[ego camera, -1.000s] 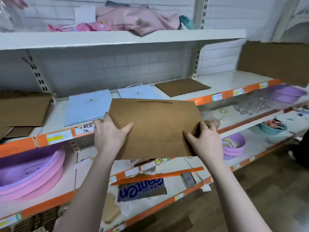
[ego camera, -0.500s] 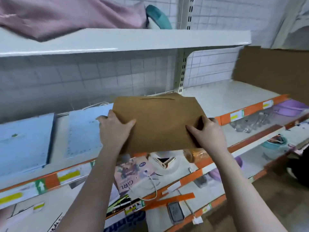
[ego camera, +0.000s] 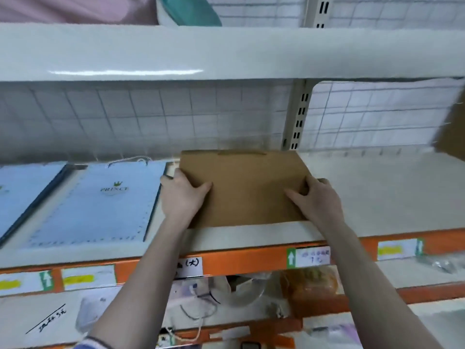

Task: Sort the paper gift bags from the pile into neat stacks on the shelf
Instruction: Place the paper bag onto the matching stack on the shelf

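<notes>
A flat brown paper gift bag [ego camera: 246, 185] lies on the white shelf [ego camera: 377, 197], its handle end toward the wire back panel. My left hand [ego camera: 183, 195] grips its left edge, thumb on top and fingers curled under. On the right edge sits my right hand [ego camera: 314, 197], thumb laid on the top face and fingers wrapped round the side. To the left lies a stack of light blue gift bags [ego camera: 100, 205] with a crown logo, and another blue stack [ego camera: 22, 187] sits at the far left.
An upper shelf [ego camera: 226, 51] hangs low overhead, carrying pink fabric [ego camera: 75, 8] and a teal item [ego camera: 191, 11]. A brown cardboard sheet [ego camera: 453, 132] stands at the far right. Below the orange shelf rail [ego camera: 251, 260] lie bagged goods and cords.
I have stepped closer and carried the brown bag forward and down onto the shelf, beside the blue stack. Both hands keep their hold on its edges.
</notes>
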{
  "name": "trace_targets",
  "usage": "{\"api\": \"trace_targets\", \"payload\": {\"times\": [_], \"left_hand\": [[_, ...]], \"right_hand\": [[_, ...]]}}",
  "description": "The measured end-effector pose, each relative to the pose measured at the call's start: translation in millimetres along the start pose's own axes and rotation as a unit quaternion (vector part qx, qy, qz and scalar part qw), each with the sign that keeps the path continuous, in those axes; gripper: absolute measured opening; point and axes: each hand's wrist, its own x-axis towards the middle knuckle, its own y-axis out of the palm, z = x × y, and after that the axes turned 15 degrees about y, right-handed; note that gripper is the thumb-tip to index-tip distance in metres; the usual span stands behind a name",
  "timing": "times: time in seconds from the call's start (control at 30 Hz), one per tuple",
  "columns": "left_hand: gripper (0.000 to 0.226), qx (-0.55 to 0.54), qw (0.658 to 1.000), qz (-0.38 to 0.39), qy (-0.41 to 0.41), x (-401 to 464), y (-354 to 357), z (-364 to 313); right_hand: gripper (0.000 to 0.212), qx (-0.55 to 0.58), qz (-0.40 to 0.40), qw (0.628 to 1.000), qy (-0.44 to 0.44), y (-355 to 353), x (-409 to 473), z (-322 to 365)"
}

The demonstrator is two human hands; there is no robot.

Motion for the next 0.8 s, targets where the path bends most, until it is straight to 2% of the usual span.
{"api": "trace_targets", "payload": {"times": [0.3, 0.5, 0.8], "left_hand": [[0.058, 0.104, 0.993, -0.013, -0.063, 1.7, 28.8, -12.8], [0.054, 0.135, 0.987, -0.002, -0.085, 2.6, 28.1, 1.5], [0.05, 0.168, 0.983, 0.04, -0.067, 13.6, 39.8, 2.7]], "right_hand": [[0.049, -0.032, 0.056, 0.996, -0.053, 10.1, 47.4, -7.9], [0.046, -0.051, 0.053, 0.995, -0.062, 27.9, 42.0, 0.8], [0.047, -0.159, 0.02, 0.984, -0.082, 34.4, 54.2, 5.4]]}}
